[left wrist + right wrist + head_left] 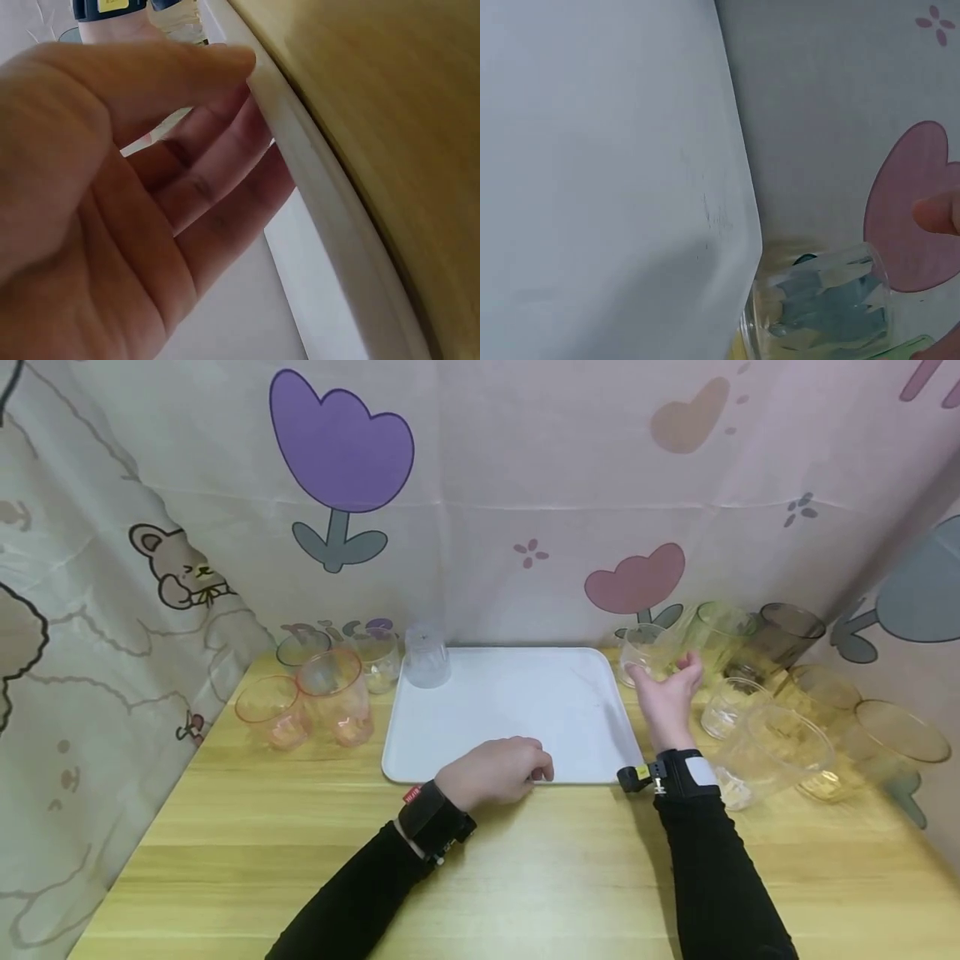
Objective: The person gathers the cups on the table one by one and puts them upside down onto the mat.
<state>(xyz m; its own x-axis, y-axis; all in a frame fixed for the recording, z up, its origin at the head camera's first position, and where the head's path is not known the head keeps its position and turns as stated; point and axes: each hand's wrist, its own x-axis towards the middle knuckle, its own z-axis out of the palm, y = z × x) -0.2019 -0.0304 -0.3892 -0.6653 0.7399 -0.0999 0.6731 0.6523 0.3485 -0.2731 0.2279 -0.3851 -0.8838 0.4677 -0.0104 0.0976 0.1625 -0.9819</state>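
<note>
My left hand (498, 770) is at the front edge of the white tray (517, 718). Its fingers bend loosely by the tray's rim (330, 202) in the left wrist view, and nothing shows in its palm. My right hand (670, 697) reaches toward the back right, thumb and fingers spread apart, close to a small clear glass (637, 660). That glass stands by the tray's back right corner; the right wrist view shows the clear glass (821, 300) below a fingertip (939, 212). An upside-down clear glass (427, 660) sits on the tray's back left corner.
Left of the tray stand pinkish-orange tumblers (348, 710), a grey glass (303, 650) and a clear glass (377, 664). Crowded on the right are a green glass (720, 631), a dark glass (791, 631), amber glasses (900, 735) and a large clear tumbler (780, 747). A patterned curtain (480, 560) hangs behind.
</note>
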